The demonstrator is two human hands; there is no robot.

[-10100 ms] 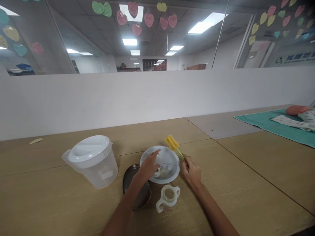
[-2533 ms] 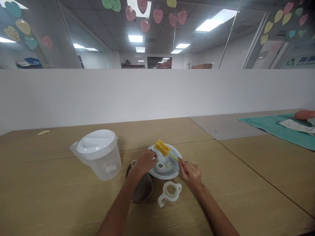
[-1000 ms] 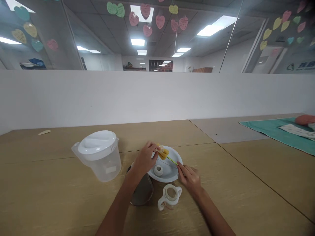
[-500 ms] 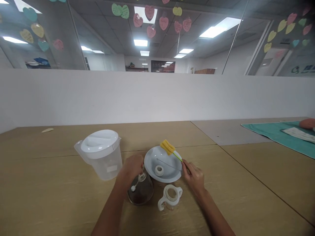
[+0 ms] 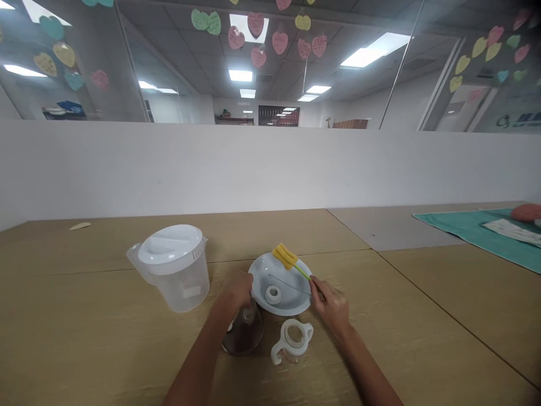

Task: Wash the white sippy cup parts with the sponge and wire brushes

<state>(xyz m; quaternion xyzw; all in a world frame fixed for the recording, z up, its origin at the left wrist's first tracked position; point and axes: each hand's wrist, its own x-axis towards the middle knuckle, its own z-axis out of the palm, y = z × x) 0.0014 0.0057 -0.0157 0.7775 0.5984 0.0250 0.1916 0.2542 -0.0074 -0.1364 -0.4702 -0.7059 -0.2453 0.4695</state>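
Note:
My right hand (image 5: 332, 304) is closed on the green handle of a yellow sponge brush (image 5: 285, 256), its head above the far rim of a white bowl (image 5: 291, 307). In the bowl lie a small white ring-shaped part (image 5: 273, 294) and a thin rod (image 5: 287, 283) reaching toward my right hand. With fingers curled, my left hand (image 5: 237, 292) is at the bowl's left rim and seems to grip it; its fingertips are partly hidden. Below that hand stands a dark-bottomed glass vessel (image 5: 244, 338), its top partly covered. Nearer me is a white ring with a handle (image 5: 291, 341) on clear glass.
A translucent lidded pitcher (image 5: 181, 282) stands to the left. At the far right, a teal cloth (image 5: 460, 225) carries a white paper or cloth piece (image 5: 511, 230) and a reddish object (image 5: 525, 212). A pale flat piece (image 5: 80, 225) lies far left. A white wall (image 5: 262, 169) rises behind the table.
My left hand has moved from the top of the glass vessel slightly right, to the bowl's rim. The right hand and sponge brush have barely moved.

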